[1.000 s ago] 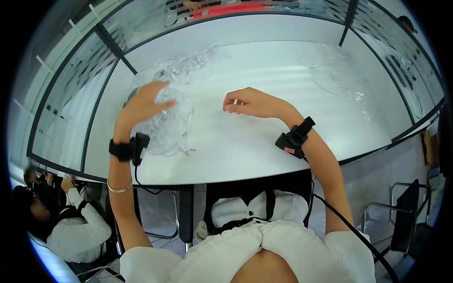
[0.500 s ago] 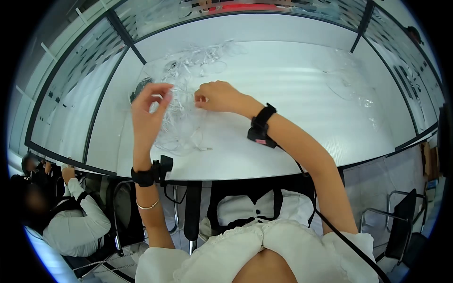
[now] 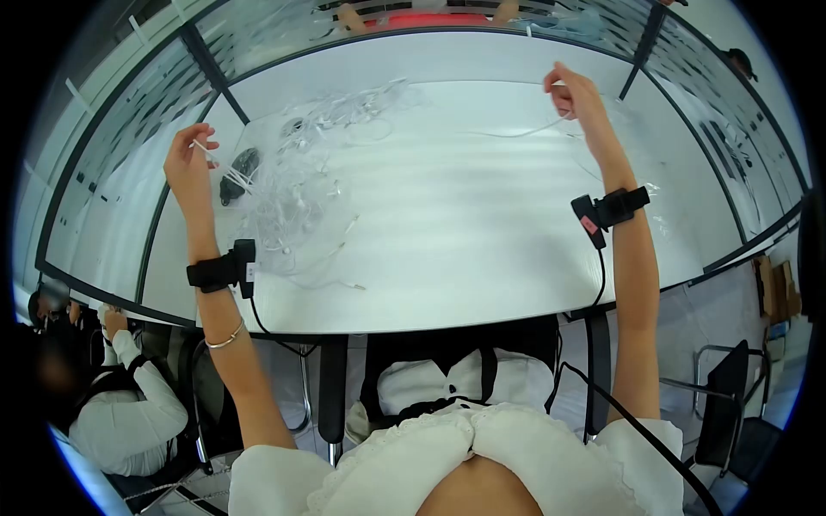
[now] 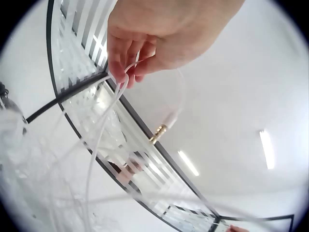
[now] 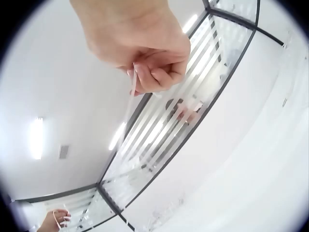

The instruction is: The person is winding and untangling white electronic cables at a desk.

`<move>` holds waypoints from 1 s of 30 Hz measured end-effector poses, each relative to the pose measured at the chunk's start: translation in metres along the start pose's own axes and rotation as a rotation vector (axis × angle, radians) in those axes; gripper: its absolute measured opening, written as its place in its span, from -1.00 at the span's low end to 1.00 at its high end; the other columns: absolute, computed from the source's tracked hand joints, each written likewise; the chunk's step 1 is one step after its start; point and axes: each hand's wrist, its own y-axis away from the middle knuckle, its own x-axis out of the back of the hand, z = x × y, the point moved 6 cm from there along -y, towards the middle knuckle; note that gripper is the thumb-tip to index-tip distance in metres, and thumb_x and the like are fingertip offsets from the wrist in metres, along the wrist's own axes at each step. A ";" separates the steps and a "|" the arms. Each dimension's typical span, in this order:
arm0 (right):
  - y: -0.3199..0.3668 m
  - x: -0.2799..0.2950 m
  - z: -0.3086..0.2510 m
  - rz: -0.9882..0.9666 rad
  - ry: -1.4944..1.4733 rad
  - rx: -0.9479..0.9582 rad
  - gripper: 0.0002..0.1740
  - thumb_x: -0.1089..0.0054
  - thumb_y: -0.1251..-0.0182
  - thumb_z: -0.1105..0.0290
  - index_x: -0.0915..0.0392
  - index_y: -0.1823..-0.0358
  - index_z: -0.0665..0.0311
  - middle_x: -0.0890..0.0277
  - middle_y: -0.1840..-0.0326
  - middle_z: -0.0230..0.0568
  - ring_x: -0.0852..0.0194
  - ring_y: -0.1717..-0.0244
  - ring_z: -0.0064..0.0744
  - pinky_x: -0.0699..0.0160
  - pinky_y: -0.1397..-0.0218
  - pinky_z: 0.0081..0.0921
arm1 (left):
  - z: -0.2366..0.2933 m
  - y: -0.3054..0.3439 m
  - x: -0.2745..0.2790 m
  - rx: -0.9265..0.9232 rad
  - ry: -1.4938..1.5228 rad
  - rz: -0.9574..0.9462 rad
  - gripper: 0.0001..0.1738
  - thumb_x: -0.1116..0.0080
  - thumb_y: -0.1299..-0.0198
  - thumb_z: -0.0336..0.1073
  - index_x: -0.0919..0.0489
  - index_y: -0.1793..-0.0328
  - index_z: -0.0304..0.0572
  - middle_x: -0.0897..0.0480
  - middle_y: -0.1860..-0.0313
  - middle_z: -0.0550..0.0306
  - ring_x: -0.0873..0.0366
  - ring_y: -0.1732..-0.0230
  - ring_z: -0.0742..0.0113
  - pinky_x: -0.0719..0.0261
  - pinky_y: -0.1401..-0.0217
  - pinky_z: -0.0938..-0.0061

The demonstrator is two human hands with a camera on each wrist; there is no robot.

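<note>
Up at the left side of the table, my left hand (image 3: 191,163) pinches white cables (image 4: 99,128) between thumb and fingers. A gold-tipped audio plug (image 4: 159,134) dangles beside that hand in the left wrist view. The strands lead down to a tangled heap of white cables (image 3: 297,193) on the table. Far out at the right, my right hand (image 3: 578,99) grips a thin white cable (image 5: 130,99) in curled fingers. Part of this cable (image 3: 525,133) stretches leftward from the hand over the table.
A dark bundle (image 3: 239,176) lies left of the heap. Loose cable ends with plugs (image 3: 357,285) reach toward the front edge. Clear plastic (image 3: 658,193) lies at the right. Glass-topped partitions (image 3: 430,56) enclose the table (image 3: 447,258); a seated person (image 3: 129,413) is at the lower left.
My hands, close together over the heap half a second ago, are now far apart. The right swung out right and away with a cable; the left moved left, lifting cable strands.
</note>
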 end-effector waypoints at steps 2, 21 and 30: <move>-0.001 0.036 0.009 0.101 0.025 -0.033 -0.52 0.15 -0.43 -0.12 -0.43 0.42 0.11 0.07 0.71 -0.65 0.19 0.64 -0.73 0.24 0.52 -0.64 | -0.008 -0.002 0.004 0.008 -0.047 -0.088 -0.74 -0.09 -0.29 -0.18 -0.58 0.01 -0.13 -0.67 0.17 0.18 -0.58 0.21 0.51 -0.44 0.34 0.62; 0.071 0.307 -0.004 0.617 -0.406 0.250 -0.58 0.34 -0.57 0.21 -0.35 0.03 0.49 -0.41 -0.12 0.20 -0.27 -0.36 -0.07 -0.12 -0.51 -0.34 | 0.016 0.101 -0.050 -0.154 -0.593 -0.804 -0.10 -0.44 0.17 -0.32 -0.33 -0.41 0.11 -0.05 -0.52 -0.05 0.01 -0.52 -0.07 -0.09 -0.49 0.13; 0.051 0.226 -0.040 0.421 -0.173 0.330 -0.55 0.26 -0.54 0.08 -0.45 -0.02 0.32 -0.48 -0.08 -0.13 -0.35 -0.24 -0.31 -0.15 -0.44 -0.31 | 0.112 0.101 -0.060 -0.104 -0.175 -0.735 -0.67 0.02 -0.35 -0.32 -0.42 0.49 -0.37 -0.46 0.49 0.17 -0.38 0.43 0.41 -0.30 0.27 0.55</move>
